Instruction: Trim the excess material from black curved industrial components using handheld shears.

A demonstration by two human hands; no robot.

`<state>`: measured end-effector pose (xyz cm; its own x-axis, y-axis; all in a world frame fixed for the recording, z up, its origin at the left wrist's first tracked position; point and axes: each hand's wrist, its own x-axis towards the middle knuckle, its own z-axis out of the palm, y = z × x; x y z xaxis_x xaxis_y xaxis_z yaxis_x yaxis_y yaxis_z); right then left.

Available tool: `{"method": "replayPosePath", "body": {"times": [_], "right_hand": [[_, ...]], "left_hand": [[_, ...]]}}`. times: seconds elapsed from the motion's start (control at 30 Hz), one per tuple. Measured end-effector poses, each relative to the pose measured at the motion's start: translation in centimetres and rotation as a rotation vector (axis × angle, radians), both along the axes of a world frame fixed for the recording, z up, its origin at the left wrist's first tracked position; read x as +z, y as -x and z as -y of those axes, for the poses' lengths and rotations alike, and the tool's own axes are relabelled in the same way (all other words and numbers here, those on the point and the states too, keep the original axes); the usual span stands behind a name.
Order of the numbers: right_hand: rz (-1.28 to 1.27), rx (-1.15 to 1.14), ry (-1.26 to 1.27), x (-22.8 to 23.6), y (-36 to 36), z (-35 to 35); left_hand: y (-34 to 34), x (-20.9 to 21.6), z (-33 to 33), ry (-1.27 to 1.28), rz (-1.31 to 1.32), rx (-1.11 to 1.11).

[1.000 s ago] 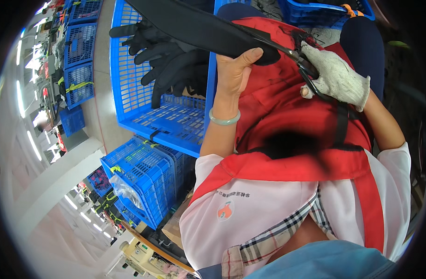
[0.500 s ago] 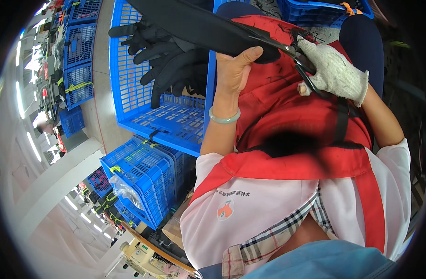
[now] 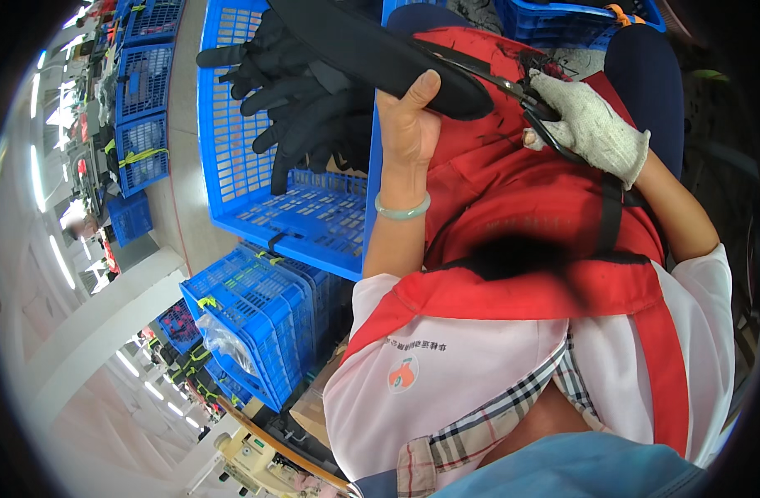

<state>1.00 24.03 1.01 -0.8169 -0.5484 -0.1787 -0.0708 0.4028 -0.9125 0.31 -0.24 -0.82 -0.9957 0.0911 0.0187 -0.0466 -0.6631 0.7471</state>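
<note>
My bare left hand (image 3: 410, 120), with a pale green bangle at the wrist, grips a long black padded fabric strip (image 3: 372, 58) near its rounded end, thumb on top. The strip runs up and left, over the blue basket. In my right hand (image 3: 591, 124), which wears a whitish knitted glove, is a pair of scissors (image 3: 546, 124) with black handles. Their blades point left along the strip's far edge; whether they touch it I cannot tell. Beneath both hands a red apron (image 3: 496, 187) covers my lap, with dark thread scraps on it.
At my left a blue plastic basket (image 3: 285, 236) holds several similar black pieces (image 3: 314, 116). More blue crates (image 3: 251, 311) stand lower left, near a sewing machine (image 3: 264, 465). Another blue basket (image 3: 554, 29) is at the far right. Dark thread clippings (image 3: 538, 62) lie by my knee.
My left hand has turned slightly and shifted left with the strip, showing more of its rounded end. The right hand and scissors have moved a little left and down.
</note>
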Motion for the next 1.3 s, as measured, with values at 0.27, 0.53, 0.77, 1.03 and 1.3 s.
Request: {"method": "replayPosePath", "body": {"times": [0.27,0.53,0.77,1.03,1.3], "right_hand": [[-0.383,0.039,-0.325,0.8,-0.1,0.7],[-0.346,0.076,-0.335,1.1,0.1,0.2],[-0.477,0.023,-0.270,0.7,-0.2,0.4],[-0.342,0.021,-0.234,0.4,0.0,0.8],[-0.383,-0.044,-0.201,-1.1,-0.3,1.0]], "left_hand": [[-0.4,-0.4,-0.6,0.026,-0.002,-0.028],[-0.5,0.1,-1.0,-0.001,0.054,0.012],[-0.8,-0.5,-1.0,0.031,-0.015,-0.035],[-1.1,-0.4,-1.1,-0.016,0.011,-0.028],[-0.1,-0.4,-0.4,-0.072,0.082,0.009]]}}
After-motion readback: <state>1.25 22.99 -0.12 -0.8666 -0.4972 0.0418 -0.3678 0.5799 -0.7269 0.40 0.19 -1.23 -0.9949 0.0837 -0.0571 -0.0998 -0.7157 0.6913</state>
